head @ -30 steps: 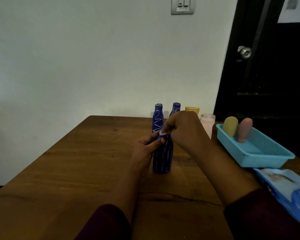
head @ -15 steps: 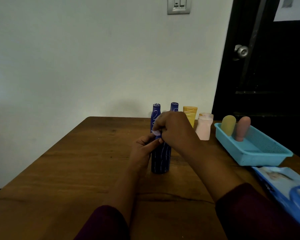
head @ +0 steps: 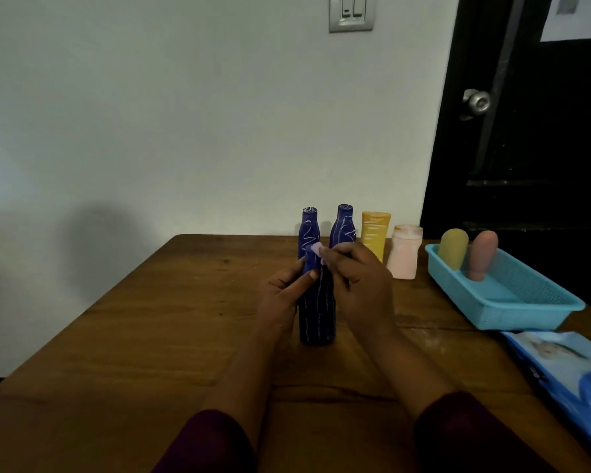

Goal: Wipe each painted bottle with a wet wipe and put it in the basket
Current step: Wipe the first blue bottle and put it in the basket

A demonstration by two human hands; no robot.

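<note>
Dim light. Wooden counter [head: 151,336] against a pale wall.

Dark blue bottle [head: 317,312], thin pale lines painted down its body, stands on its base near the counter's middle, between both hands. Long axis vertical, neck pointing straight up, base flat on the wood.

Left hand [head: 282,295]: grip wrapped round the bottle's shoulder from the left, thumb laid across the front just below the neck.

Right hand [head: 359,285]: grip narrow, fingertips pinching a small pale wet wipe [head: 316,249] against the top of the neck. Most of the wipe is hidden under the fingers; only a small bunched bit shows.

Behind, along the counter's far edge, a row of four, all upright, tops up: second blue bottle [head: 308,230], third blue bottle [head: 344,227], yellow bottle [head: 374,233], pink bottle [head: 405,252]. The two blue ones stand directly behind the hands, partly covered by them.

Right of the row: light blue basket [head: 505,305], its long side running toward the near right. Two bottles inside at its far end, standing roughly on end, rounded tops up: an olive-yellow one [head: 452,249] and a reddish-pink one [head: 481,256], side by side.

Near right edge: blue wipes pack [head: 567,367], lying flat, just beside the basket's near end.
</note>
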